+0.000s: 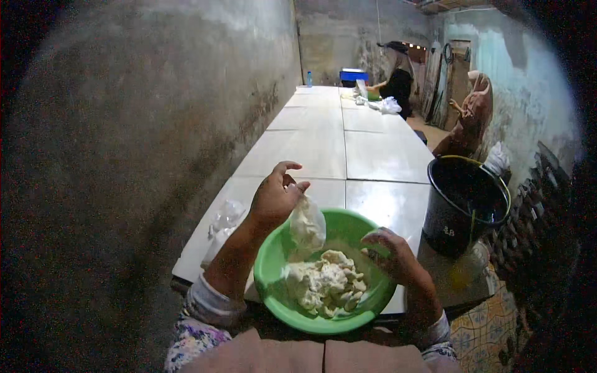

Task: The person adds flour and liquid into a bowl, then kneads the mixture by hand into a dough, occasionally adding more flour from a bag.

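Note:
My left hand [280, 193] pinches a small clear plastic bag [306, 222] coated with pale residue and holds it over the left part of a green basin [267, 273]. Pale, lumpy dough-like pieces [326, 283] and white powdery matter lie in the basin. My right hand [395, 255] is at the basin's right rim with its fingers curved and apart; it appears to hold nothing, though its fingertips are slightly blurred.
A long white table [311, 149] runs ahead, with crumpled plastic [221, 227] left, a black bucket [460, 205] right, and bags [388, 105], a blue container [353, 74] and a bottle [309, 79] far off. Two people [401, 87] [466, 118] stand along the right side; walls flank the table.

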{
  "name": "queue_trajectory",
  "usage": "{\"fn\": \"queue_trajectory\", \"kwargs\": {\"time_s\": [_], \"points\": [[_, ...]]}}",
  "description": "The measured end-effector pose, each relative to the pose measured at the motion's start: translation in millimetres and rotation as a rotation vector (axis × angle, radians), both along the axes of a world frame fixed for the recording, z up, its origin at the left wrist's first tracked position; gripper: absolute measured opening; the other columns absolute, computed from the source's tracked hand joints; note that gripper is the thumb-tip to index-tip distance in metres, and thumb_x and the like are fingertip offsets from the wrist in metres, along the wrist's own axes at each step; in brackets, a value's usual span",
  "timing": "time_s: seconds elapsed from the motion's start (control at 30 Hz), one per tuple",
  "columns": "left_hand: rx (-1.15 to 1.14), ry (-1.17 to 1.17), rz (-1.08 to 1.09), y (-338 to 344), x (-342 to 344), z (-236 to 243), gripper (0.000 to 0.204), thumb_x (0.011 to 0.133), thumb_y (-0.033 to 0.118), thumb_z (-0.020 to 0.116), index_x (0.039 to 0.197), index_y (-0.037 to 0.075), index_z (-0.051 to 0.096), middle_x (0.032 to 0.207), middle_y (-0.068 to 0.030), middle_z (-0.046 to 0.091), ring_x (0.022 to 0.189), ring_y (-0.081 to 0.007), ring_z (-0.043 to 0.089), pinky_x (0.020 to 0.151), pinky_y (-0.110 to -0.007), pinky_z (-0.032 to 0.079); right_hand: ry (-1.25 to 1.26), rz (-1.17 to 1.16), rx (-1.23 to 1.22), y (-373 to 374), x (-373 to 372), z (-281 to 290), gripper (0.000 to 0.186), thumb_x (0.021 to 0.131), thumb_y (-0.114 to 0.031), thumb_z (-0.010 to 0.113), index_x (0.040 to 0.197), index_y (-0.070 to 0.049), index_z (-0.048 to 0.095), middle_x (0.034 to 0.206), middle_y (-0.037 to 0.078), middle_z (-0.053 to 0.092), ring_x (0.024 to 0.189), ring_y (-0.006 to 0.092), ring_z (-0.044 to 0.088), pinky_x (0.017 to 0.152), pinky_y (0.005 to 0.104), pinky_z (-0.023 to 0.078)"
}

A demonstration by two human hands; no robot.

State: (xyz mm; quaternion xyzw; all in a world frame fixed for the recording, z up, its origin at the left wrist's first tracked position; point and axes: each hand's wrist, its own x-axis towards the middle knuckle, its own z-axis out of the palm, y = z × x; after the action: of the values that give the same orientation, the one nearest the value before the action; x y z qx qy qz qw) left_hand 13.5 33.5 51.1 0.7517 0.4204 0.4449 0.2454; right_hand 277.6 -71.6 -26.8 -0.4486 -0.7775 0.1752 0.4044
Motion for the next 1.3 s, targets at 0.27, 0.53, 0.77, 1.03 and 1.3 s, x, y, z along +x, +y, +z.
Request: {"fn": "queue_trajectory", "kwargs": {"time_s": [0.27, 0.53, 0.77, 1.03, 1.3], "points": [[0.513, -0.217, 0.047, 36.7, -28.6, 11.5, 0.038, 0.083, 0.009, 0.068, 0.116, 0.002, 0.049, 0.064, -0.0022, 0.052, 0.06, -0.0082, 0.05, 0.059, -0.025, 0.043, -0.046, -0.057, -0.063, 0.4, -0.4, -1.9, 0.02, 0.079, -0.007, 0.067, 0.097, -0.002, 0.059, 0.095, 0.016, 0.06, 0.09, 0.0327, 0.061, 0.079, 0.0381, 0.049], [0.259, -0.202, 0.294, 41.0, -76.0, 26.0, 0.027, 0.085, 0.009, 0.066, 0.108, 0.003, 0.053, 0.066, -0.0027, 0.054, 0.057, -0.009, 0.049, 0.053, -0.025, 0.043, -0.033, -0.006, -0.052, 5.6, 2.5, -13.6, 0.022, 0.077, -0.004, 0.067, 0.097, -0.002, 0.06, 0.097, 0.016, 0.061, 0.091, 0.0324, 0.061, 0.083, 0.0373, 0.048], [0.083, -0.126, 0.498, 89.5, -147.3, -113.8, 0.026, 0.083, 0.01, 0.066, 0.105, 0.003, 0.053, 0.075, -0.0062, 0.056, 0.056, -0.0116, 0.052, 0.05, -0.029, 0.044, -0.044, -0.006, -0.077, 3.7, -1.0, -17.2, 0.018, 0.079, 0.0, 0.067, 0.095, 0.0, 0.059, 0.094, 0.015, 0.061, 0.087, 0.0269, 0.062, 0.076, 0.0346, 0.05], [0.401, 0.368, 0.775, 42.6, -180.7, -174.4, 0.052, 0.076, 0.026, 0.072, 0.119, 0.008, 0.048, 0.135, -0.0234, 0.037, 0.13, -0.0444, 0.029, 0.106, -0.053, 0.026, -0.037, -0.029, -0.074, 5.2, -0.9, -17.1, 0.022, 0.076, -0.005, 0.069, 0.096, -0.002, 0.059, 0.095, 0.015, 0.062, 0.087, 0.0311, 0.062, 0.077, 0.0371, 0.05], [-0.068, 0.879, 0.682, -13.0, -118.1, -149.6, 0.069, 0.073, 0.046, 0.071, 0.126, 0.007, 0.051, 0.15, -0.0235, 0.011, 0.141, -0.0405, 0.0, 0.105, -0.068, -0.002, -0.103, -0.013, -0.065, 5.4, 6.8, -19.3, 0.029, 0.072, -0.007, 0.068, 0.1, -0.003, 0.058, 0.095, 0.015, 0.062, 0.09, 0.0348, 0.061, 0.079, 0.0407, 0.049]]}}
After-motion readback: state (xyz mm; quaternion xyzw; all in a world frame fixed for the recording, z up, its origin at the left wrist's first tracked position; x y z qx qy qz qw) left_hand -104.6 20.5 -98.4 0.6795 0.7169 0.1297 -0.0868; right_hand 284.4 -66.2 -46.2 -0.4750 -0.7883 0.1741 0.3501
